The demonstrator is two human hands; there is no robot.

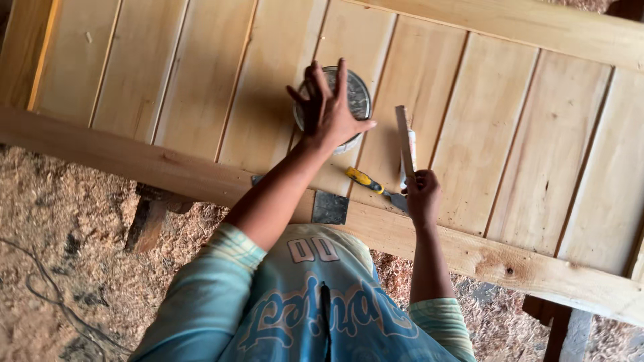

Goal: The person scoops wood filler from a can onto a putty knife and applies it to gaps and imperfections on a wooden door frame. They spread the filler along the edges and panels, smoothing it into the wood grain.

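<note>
round metal tin [354, 100] on pale wooden panel [483, 121] — left hand [327, 107] spread open over rim, fingers splayed. right hand [421, 194] closed around thin flat stick [404, 139], held upright. yellow-handled scraper [373, 184] between hands — coarse sawdust [74, 228] below.

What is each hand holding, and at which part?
The right hand holds a thin flat wooden strip by its lower end. The left hand rests spread on a round tin, not gripping it.

Yellow-handled scraper [370, 182] on the wooden panel [201, 74]; sawdust-strewn floor [60, 234], dark cable [47, 291].
</note>
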